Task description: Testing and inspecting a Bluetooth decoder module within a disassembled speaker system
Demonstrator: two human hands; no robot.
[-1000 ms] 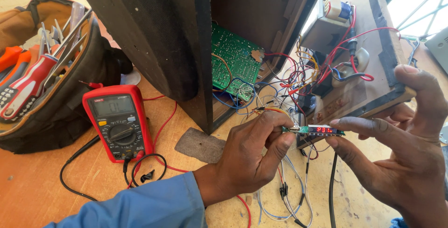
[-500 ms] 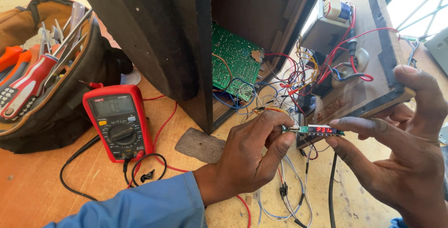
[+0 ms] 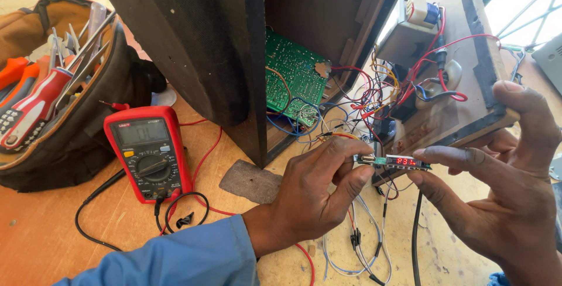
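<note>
A small display module (image 3: 396,161) with lit red digits hangs in the air between both hands. My left hand (image 3: 313,195) pinches its left end between thumb and fingers. My right hand (image 3: 497,183) steadies its right end with fingertips, the thumb raised. Thin wires (image 3: 357,242) trail down from the module toward the wooden table. Behind it stands an open dark wooden cabinet (image 3: 216,46) with a green circuit board (image 3: 294,75) inside and a tangle of coloured wires (image 3: 374,101).
A red multimeter (image 3: 149,151) with black and red leads lies left of the cabinet. A tool bag (image 3: 52,87) full of screwdrivers and pliers sits at far left. The removed back panel (image 3: 451,57) carries a transformer (image 3: 418,19). A grey pad (image 3: 253,182) lies near my left wrist.
</note>
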